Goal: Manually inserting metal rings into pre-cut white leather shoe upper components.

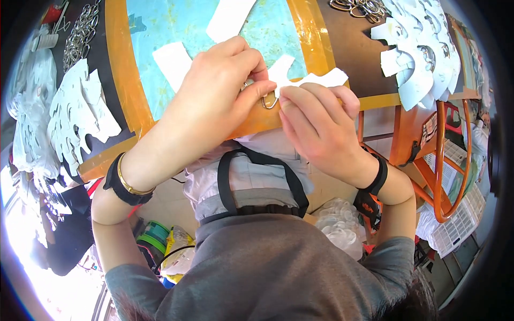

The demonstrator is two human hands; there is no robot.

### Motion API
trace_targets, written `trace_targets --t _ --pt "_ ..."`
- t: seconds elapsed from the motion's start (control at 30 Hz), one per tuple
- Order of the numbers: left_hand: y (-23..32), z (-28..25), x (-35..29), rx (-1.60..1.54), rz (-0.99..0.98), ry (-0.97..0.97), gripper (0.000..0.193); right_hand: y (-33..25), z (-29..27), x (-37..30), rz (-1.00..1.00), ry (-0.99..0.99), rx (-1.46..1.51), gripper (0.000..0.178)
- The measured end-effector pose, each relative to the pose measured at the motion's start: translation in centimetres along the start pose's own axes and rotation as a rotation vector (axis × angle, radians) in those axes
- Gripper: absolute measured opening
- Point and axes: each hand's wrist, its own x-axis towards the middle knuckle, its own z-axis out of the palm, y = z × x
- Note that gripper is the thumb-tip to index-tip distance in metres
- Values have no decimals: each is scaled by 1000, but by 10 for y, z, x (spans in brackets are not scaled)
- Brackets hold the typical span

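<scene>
Near the front edge of the table, both my hands meet over a small silver metal ring (270, 102) and a white, curved cut-out piece (326, 79). The fingers of my left hand (227, 75) are closed, thumb and forefinger pinched at the ring's upper side. My right hand (321, 120) is closed too, its fingertips pressed at the near end of the white piece, beside the ring. The rest of that piece extends rightward behind my right knuckles. My fingers hide where ring and piece meet.
On the blue sheet (160, 27) edged with brown tape lie white strips (230, 20). White cut pieces (80, 115) are heaped at left, more pieces (423, 53) at right. Metal rings (82, 37) lie at far left, others (361, 7) at far right. An orange metal frame (440, 160) stands at right.
</scene>
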Motion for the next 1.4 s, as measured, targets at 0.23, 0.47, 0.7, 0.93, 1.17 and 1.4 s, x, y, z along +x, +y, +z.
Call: trace_targets --t 0.23,0.47,0.7,0.93,1.17,1.4 --pt "5 6 3 144 45 54 11 -9 -7 0 -2 -66 -134 27" --pt "6 8 1 194 -1 49 10 -15 -5 6 70 -139 -166 44" --pt "9 6 2 273 46 39 12 -15 -18 18 145 -260 -167 45" --pt "6 2 6 240 64 23 13 -6 -1 4 164 -87 -165 35" --pt "2 1 7 115 5 24 12 -5 0 5 199 -98 -125 33" --pt "-2 -1 10 15 47 17 10 -3 1 8 153 -64 -78 31"
